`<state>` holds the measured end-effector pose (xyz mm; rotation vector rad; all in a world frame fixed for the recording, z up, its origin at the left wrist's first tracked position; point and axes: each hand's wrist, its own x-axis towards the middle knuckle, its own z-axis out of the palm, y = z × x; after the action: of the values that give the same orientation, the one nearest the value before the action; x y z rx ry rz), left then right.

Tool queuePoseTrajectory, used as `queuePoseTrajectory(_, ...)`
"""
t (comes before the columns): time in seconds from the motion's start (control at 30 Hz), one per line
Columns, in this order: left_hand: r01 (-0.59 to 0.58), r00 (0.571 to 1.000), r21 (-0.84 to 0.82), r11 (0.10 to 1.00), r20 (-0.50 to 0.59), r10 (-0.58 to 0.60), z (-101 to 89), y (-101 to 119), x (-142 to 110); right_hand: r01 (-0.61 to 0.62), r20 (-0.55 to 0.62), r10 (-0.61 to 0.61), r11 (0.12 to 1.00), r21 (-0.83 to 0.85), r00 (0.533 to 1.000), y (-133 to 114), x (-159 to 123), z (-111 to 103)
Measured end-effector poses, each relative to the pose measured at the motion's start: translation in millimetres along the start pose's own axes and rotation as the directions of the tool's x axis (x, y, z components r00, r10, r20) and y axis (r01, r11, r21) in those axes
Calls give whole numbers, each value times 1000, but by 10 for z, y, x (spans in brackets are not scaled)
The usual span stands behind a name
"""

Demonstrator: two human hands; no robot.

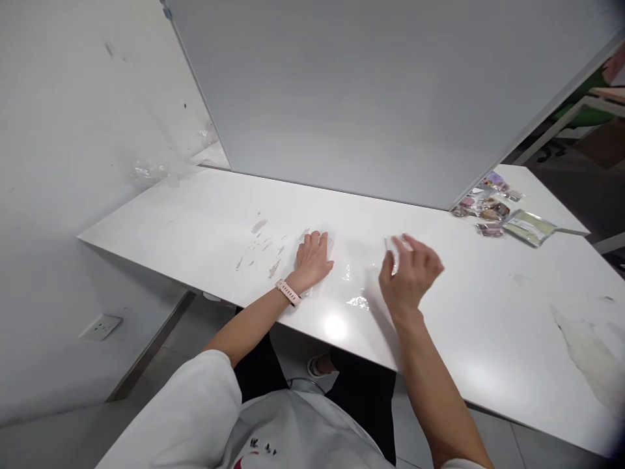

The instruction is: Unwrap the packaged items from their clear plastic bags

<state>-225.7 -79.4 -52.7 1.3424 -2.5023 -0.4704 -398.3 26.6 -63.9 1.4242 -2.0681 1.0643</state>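
Observation:
My left hand [312, 257] lies flat on the white table, its fingers stretched forward over clear plastic that shows at its edges. Farther right, my right hand [410, 270] is raised over the tabletop with bent fingers held apart, slightly blurred. Between the two hands lies a clear plastic bag or film [359, 301], visible mostly by its shiny creases. A small clear piece with a pale edge [392, 253] shows behind the right thumb and fingers; whether it belongs to the same plastic I cannot tell.
A grey-white panel [332, 98] stands across the back of the white table [195, 215]. Several small wrapped packets [488, 205] and a flat greenish packet [528, 228] lie at the right rear. Crumpled clear plastic [149, 170] sits by the left wall. Worn patches mark the tabletop.

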Motion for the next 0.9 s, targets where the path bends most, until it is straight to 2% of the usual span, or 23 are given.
queuePoseTrajectory(0.03,-25,1000,54,998,2,25,9,18,-4,87,95,-93,994,62,991,-61,-42,35)
queuePoseTrajectory(0.07,-33,999,89,995,14,32,9,26,-1,160,197,-184,978,134,963,-119,-89,77)
queuePoseTrajectory(0.13,-5,999,109,994,45,0,-16,13,28,246,374,-326,937,247,868,-212,-183,167)
queuePoseTrajectory(0.2,44,997,67,997,52,-48,-71,-35,78,274,487,-384,919,284,784,-258,-251,230)
queuePoseTrajectory(0.27,110,993,-62,992,58,-107,-137,-103,136,268,547,-376,925,270,748,-250,-270,245)
queuePoseTrajectory(0.33,207,977,-307,929,119,-178,-185,-173,180,240,570,-341,939,247,747,-198,-244,223)
queuePoseTrajectory(0.4,318,946,-546,775,236,-222,-197,-232,197,202,580,-291,956,215,761,-125,-201,194)
queuePoseTrajectory(0.43,353,933,-616,704,286,-218,-190,-256,193,182,580,-262,964,194,771,-88,-182,186)
queuePoseTrajectory(0.47,368,927,-644,671,313,-207,-179,-276,183,164,577,-234,971,173,782,-55,-167,183)
queuePoseTrajectory(0.5,362,929,-633,685,310,-204,-166,-292,166,149,573,-211,977,154,792,-27,-159,185)
queuePoseTrajectory(0.53,332,940,-584,741,273,-206,-155,-302,146,141,570,-197,980,141,798,-7,-155,190)
queuePoseTrajectory(0.63,172,985,-274,946,19,-174,-147,-296,76,116,556,-172,984,135,813,-1,-160,202)
queuePoseTrajectory(0.7,70,991,-97,993,-105,-80,-151,-261,25,94,509,-164,983,160,845,-44,-163,199)
queuePoseTrajectory(0.73,23,993,-53,998,-111,-29,-147,-240,-3,103,475,-184,976,192,861,-76,-164,197)
queuePoseTrajectory(0.8,-40,998,-21,999,-48,39,-126,-200,-56,176,411,-282,945,277,867,-148,-170,199)
queuePoseTrajectory(0.9,-57,996,18,998,67,56,-84,-188,-107,282,424,-425,889,360,800,-228,-205,230)
